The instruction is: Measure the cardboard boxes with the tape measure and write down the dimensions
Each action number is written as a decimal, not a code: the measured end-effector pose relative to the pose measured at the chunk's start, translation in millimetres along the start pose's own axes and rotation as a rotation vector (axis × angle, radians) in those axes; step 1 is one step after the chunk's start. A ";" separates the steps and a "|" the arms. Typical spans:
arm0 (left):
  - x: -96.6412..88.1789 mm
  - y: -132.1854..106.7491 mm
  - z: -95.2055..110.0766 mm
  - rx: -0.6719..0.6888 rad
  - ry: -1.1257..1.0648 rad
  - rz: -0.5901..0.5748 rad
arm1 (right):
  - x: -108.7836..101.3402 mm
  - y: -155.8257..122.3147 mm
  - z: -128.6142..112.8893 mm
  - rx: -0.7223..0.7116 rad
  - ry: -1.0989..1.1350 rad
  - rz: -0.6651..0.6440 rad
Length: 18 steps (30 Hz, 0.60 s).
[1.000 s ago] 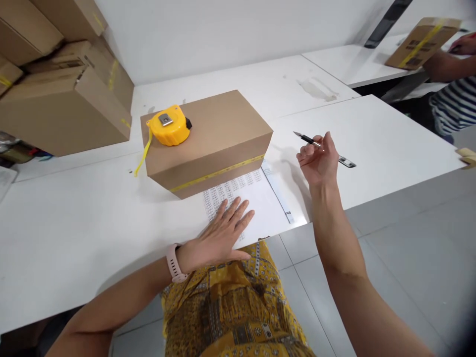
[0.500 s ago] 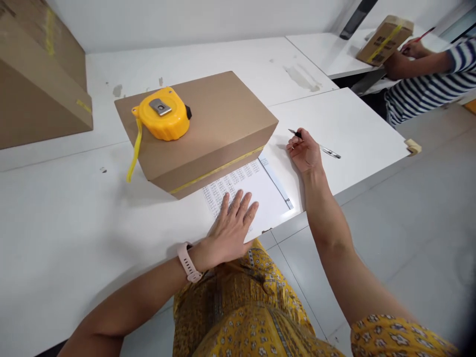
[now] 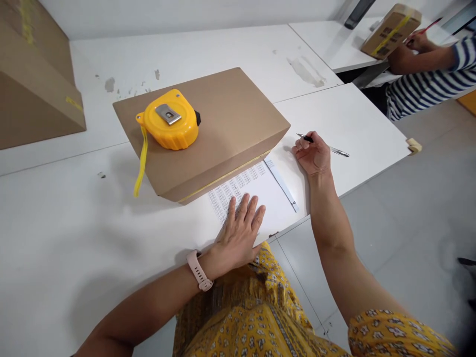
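My left hand [image 3: 240, 233] lies flat with fingers stretched out on a printed paper sheet [image 3: 260, 191] at the near edge of the white table [image 3: 74, 238]. A pink watch sits on that wrist. My right hand [image 3: 312, 154] rests on the table to the right of the sheet, fingers closed around a black and silver pen [image 3: 327, 148]. A brown cardboard box [image 3: 219, 124] with a yellow strap lies over the sheet's far part. On its top left sits a yellow tape measure [image 3: 170, 120] with its yellow strap hanging down.
Larger cardboard boxes [image 3: 33, 84] stand at the far left. At the upper right another person in a striped sleeve [image 3: 427, 84] holds a small box [image 3: 390, 30] on a neighbouring table. A small beige piece [image 3: 413, 145] sits on the table's right corner. Grey tiled floor lies to the right.
The view has shifted slightly closer and lower. My right hand with the pen came down from the air onto the table. My left hand stays flat on the sheet.
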State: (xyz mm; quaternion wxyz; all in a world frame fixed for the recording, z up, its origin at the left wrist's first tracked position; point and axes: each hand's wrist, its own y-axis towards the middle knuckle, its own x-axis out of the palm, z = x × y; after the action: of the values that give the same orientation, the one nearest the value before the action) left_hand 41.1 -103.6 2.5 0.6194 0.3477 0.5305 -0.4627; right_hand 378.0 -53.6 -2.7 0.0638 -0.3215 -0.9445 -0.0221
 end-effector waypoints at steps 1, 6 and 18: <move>-1.3 0.0 0.3 0.000 0.002 0.000 | -0.3 0.3 -0.2 0.002 0.010 -0.009; -4.8 -1.0 1.3 0.000 0.022 0.000 | -5.3 2.2 0.6 0.016 0.076 -0.020; 0.9 -4.4 3.0 -0.001 0.057 0.078 | -0.7 -16.2 1.8 0.106 0.061 -0.356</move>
State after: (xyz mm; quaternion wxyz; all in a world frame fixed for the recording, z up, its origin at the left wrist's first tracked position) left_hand 37.9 -108.0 2.5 0.6217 0.3808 0.5344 -0.4277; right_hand 368.5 -66.7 -4.7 0.1041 -0.1449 -0.9839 0.0071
